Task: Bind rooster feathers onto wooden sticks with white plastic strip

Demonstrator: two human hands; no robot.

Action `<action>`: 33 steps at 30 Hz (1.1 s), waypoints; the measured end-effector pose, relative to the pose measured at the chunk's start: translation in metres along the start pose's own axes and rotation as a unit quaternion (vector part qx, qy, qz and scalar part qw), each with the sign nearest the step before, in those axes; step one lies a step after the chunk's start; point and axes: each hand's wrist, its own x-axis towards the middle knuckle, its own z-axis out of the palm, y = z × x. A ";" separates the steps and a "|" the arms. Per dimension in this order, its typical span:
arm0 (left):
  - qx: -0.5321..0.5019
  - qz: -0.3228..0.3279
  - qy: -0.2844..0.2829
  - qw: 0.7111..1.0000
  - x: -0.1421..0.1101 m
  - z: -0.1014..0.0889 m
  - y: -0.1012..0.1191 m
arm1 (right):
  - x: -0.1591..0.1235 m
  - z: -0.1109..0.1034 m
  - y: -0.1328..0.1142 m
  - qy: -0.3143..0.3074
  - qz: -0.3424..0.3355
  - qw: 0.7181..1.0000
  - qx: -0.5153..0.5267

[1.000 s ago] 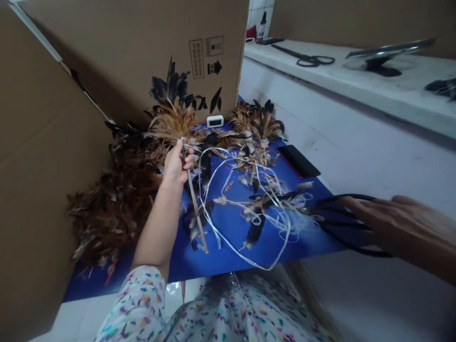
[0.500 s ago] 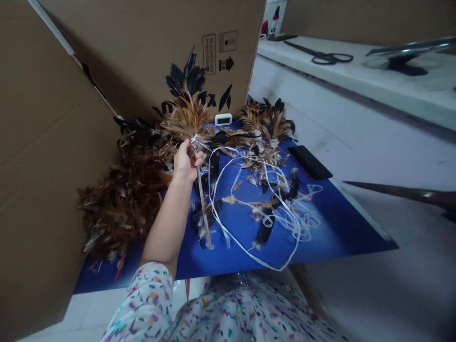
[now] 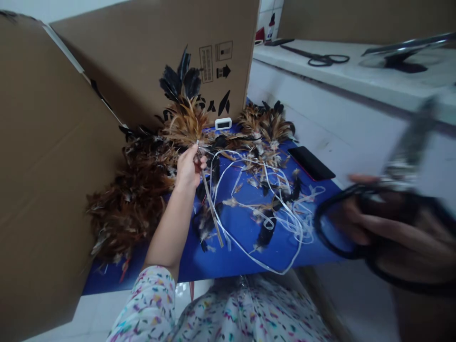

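Note:
My left hand [image 3: 188, 168] is closed around the thin stick [image 3: 213, 209] of a feather duster, just below where its feathers are bound. Its brown feathers [image 3: 187, 121], topped with black ones, stand up in front of the cardboard. White plastic string [image 3: 256, 256] runs from the binding and loops over the blue tabletop [image 3: 199, 266]. At the far right, close to the camera and blurred, my right hand [image 3: 392, 228] grips large black-handled scissors [image 3: 409, 147], blades pointing up. The scissors are apart from the string and the duster.
Brown feathers [image 3: 124, 213] are heaped on the left, with another feather bunch [image 3: 270, 121] at the back right. A phone [image 3: 310, 163] and a small white device [image 3: 223, 124] lie on the table. Cardboard [image 3: 124, 61] walls the back. Other scissors [image 3: 320, 58] rest on the ledge.
The scissors, formerly only a blade tip at the right edge, have come into view with my right hand, blades now raised. My left hand still holds the duster; the view has shifted slightly.

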 end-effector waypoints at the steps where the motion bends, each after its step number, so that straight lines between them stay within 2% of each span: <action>1: 0.006 0.002 0.000 1.000 -0.001 0.000 0.000 | 0.005 0.022 0.000 -0.040 0.018 0.991 0.128; 2: 0.010 0.005 -0.001 1.000 -0.002 0.001 0.001 | 0.008 0.043 0.000 -0.090 0.043 0.958 0.270; 3: 0.011 0.009 -0.001 1.000 -0.004 0.002 0.003 | 0.010 0.063 0.001 -0.126 0.053 0.933 0.333; 6: 0.010 0.025 -0.005 1.000 -0.008 0.004 0.006 | 0.009 0.107 0.000 -0.226 0.114 0.868 0.427; 9: 0.004 0.035 -0.010 0.999 -0.011 0.006 0.008 | 0.007 0.127 -0.005 -0.290 0.164 0.829 0.449; 12: 0.000 0.039 -0.014 0.999 -0.014 0.008 0.007 | 0.009 0.135 -0.008 -0.321 0.183 0.810 0.454; 18: 0.002 0.052 -0.024 0.998 -0.020 0.013 0.003 | 0.018 0.146 -0.006 -0.348 0.179 0.815 0.428; 24: 0.019 0.046 -0.026 0.998 -0.024 0.015 0.000 | 0.023 0.151 -0.021 -0.334 0.182 0.821 0.426; 28: 0.011 0.057 -0.034 0.998 -0.025 0.015 -0.003 | 0.027 0.152 -0.030 -0.324 0.169 0.840 0.402; 33: 0.008 0.056 -0.045 0.997 -0.024 0.014 -0.005 | 0.030 0.150 -0.031 -0.310 0.130 0.877 0.344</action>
